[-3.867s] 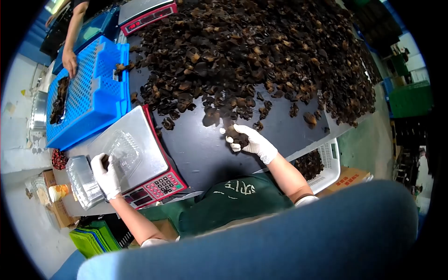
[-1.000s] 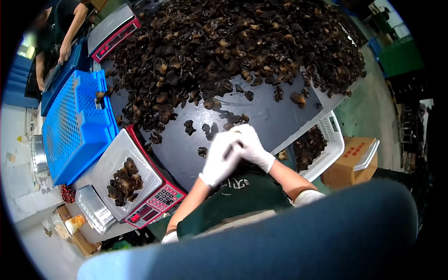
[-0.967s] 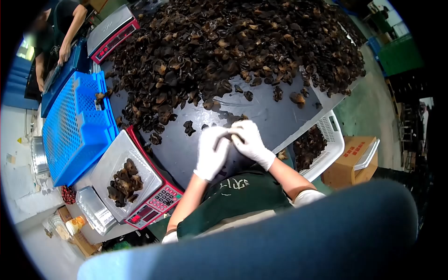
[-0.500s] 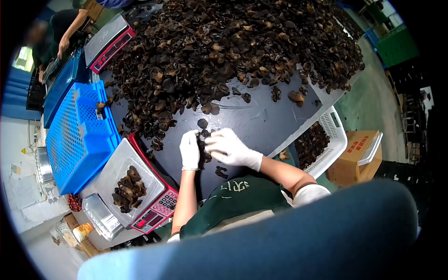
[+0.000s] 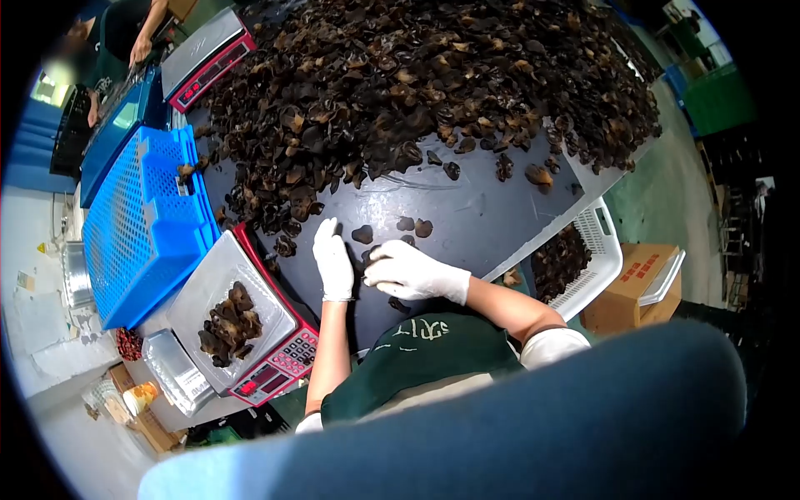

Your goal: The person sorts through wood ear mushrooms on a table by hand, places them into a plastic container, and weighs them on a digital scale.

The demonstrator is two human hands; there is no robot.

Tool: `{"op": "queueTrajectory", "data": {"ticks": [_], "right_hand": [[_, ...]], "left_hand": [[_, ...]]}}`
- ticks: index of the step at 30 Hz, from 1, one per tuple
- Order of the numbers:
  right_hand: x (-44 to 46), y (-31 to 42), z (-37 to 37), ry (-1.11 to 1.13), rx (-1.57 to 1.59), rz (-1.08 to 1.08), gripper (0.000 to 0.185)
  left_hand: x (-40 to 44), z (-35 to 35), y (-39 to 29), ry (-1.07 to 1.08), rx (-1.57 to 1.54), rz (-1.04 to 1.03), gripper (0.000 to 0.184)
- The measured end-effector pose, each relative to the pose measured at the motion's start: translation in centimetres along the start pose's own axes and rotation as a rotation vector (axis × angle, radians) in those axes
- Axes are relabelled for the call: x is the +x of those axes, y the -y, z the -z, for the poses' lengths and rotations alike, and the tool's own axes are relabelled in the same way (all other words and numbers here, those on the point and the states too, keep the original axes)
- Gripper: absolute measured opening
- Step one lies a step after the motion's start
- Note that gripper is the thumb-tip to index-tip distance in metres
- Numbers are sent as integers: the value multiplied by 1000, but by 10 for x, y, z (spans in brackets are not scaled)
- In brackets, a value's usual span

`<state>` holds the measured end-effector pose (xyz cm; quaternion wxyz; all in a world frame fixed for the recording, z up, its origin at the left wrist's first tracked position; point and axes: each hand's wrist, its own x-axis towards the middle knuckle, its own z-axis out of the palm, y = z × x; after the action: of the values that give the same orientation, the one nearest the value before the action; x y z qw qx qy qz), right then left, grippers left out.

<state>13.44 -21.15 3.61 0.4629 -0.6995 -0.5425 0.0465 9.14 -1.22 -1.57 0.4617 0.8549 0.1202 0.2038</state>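
Closest to me, the gloved right hand (image 5: pixel 408 273) curls its fingers by a few dark pieces (image 5: pixel 362 234) on the table (image 5: pixel 467 218); I can't tell whether they grip one. Just beside it, the left hand (image 5: pixel 333 265) is open, fingers straight. Left of them, a dark clump (image 5: pixel 229 325) sits in a clear tray (image 5: pixel 265 310) on a scale (image 5: pixel 187 312). Beyond spreads the big dark pile (image 5: pixel 417 83).

Dark pile (image 5: pixel 417 92) cut off above, scale digits (image 5: pixel 248 387) illegible
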Motion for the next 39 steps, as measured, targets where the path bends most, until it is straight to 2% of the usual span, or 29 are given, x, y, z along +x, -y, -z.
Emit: {"op": "queueTrajectory", "data": {"ticks": [1,3,5,6,8,9,11,12,14,15,16,17,19,23,24,26,27,29,30,31,34,35,36,39], "right_hand": [[1,11,9,-3,23,-1,13],[-1,19,24,-21,53,-22,16],[0,10,47,-8,8,-174,23],[-5,0,53,-4,-41,-274,31],[-16,-15,62,-82,-364,-321,63],[-27,-27,62,28,-331,-448,93],[-27,-25,60,125,-348,-409,98],[-27,-22,58,216,-365,-376,102],[-24,-13,46,318,-326,-287,105],[-22,-8,38,336,-355,-241,103],[-19,-4,31,355,-383,-195,101],[-14,-2,27,270,-327,-152,97],[-12,-11,15,269,-276,-154,97],[9,-21,0,186,-176,-127,83],[15,-24,-4,180,-126,-136,79],[22,-27,-11,105,-66,-152,77],[27,-19,-9,129,-26,-203,77],[31,-7,-10,118,47,-270,74],[38,-1,-12,90,123,-298,69],[46,5,-13,86,144,-274,67],[86,32,-12,95,169,-200,66],[102,41,-14,88,162,-166,66],[118,45,-18,93,172,-72,67],[173,83,-25,217,218,-2,68]], "left_hand": [[1,0,-6,64,200,-70,37],[3,2,-16,189,315,-160,35],[-3,-5,0,305,414,-222,31],[-9,-5,-1,298,434,-212,30],[-14,-1,-6,325,412,-232,28],[-17,4,-15,317,377,-246,28],[-22,15,-35,332,315,-293,37],[-28,20,-41,394,248,-271,56],[-44,28,-55,483,229,-262,79],[-52,32,-64,525,281,-258,99],[-59,32,-68,577,300,-249,108],[-67,29,-69,564,315,-217,111],[-73,23,-68,499,328,-194,115],[-60,2,-48,249,215,-155,90],[-53,0,-43,316,134,-62,88],[-59,-9,-22,80,33,-104,81],[-53,3,-38,106,-152,72,78],[-47,19,-44,96,-201,131,74],[-44,30,-43,117,-139,91,72],[-41,40,-49,125,-235,133,68],[-33,77,-69,18,-241,47,64],[-25,104,-88,-16,-69,-33,69],[-23,122,-94,-55,62,-38,68],[-22,188,-102,-74,165,18,67]]}}
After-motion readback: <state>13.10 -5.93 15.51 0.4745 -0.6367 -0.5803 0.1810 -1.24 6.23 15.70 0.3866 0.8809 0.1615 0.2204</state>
